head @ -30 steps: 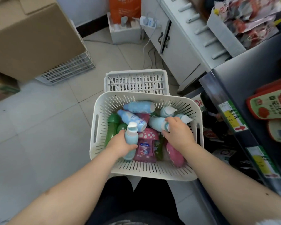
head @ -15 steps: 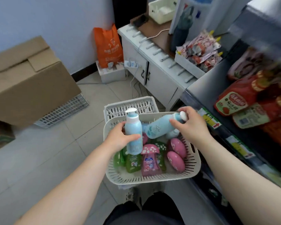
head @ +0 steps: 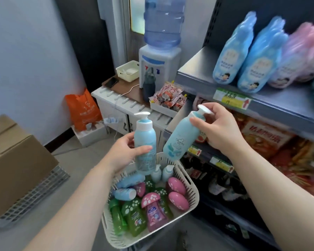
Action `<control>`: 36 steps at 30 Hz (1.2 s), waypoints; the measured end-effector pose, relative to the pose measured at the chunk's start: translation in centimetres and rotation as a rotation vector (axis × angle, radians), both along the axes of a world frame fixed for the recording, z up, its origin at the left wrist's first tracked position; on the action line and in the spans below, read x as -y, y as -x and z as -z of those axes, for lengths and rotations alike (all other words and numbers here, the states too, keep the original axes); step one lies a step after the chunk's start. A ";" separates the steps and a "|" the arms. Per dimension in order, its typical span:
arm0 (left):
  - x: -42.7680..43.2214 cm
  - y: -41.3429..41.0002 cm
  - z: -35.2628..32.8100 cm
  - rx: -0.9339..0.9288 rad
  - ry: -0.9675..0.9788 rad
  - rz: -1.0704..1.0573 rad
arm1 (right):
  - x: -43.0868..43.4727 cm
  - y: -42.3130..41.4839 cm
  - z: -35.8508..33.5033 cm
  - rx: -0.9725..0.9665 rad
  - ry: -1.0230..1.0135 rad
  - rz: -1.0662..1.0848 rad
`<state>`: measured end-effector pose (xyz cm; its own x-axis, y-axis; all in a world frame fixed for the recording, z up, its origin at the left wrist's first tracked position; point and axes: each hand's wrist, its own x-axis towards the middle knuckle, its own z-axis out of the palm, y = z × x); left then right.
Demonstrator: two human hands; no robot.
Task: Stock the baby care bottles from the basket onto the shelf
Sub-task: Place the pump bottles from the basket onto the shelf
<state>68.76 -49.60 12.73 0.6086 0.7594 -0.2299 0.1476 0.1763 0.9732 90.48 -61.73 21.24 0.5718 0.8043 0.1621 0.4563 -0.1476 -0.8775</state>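
My left hand (head: 124, 151) grips an upright light-blue pump bottle (head: 145, 142) above the white basket (head: 190, 207). My right hand (head: 219, 129) holds a second light-blue pump bottle (head: 179, 140) by its neck, tilted with the pump toward the shelf. Both bottles are lifted clear of the basket. Inside the basket lie several green, pink and blue baby care bottles (head: 152, 212). The grey metal shelf (head: 194, 69) is up to the right and carries large wrapped blue bottles (head: 243, 57) and pink ones (head: 294, 60).
A lower shelf (head: 272, 142) holds red packets. A water dispenser (head: 159, 51) stands on a white cabinet (head: 116, 105) behind the basket. A cardboard box (head: 13, 160) on a wire crate sits at the left, an orange bag (head: 83, 109) by the wall.
Both hands have risen out of the basket with a bottle each. The view has tilted up, so the upper shelf with its wrapped bottles has come into sight.
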 end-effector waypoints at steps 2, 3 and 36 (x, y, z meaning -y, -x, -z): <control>0.4 -1.1 -1.6 0.036 -0.012 0.035 | 1.1 -0.7 -1.8 -0.015 -0.065 0.018; 0.6 -1.7 -2.3 0.051 -0.025 0.047 | 1.7 -1.1 -2.6 -0.019 -0.095 0.026; 15.3 -26.9 -16.1 0.344 -0.334 0.287 | 18.4 -26.3 -14.3 0.225 -0.232 0.216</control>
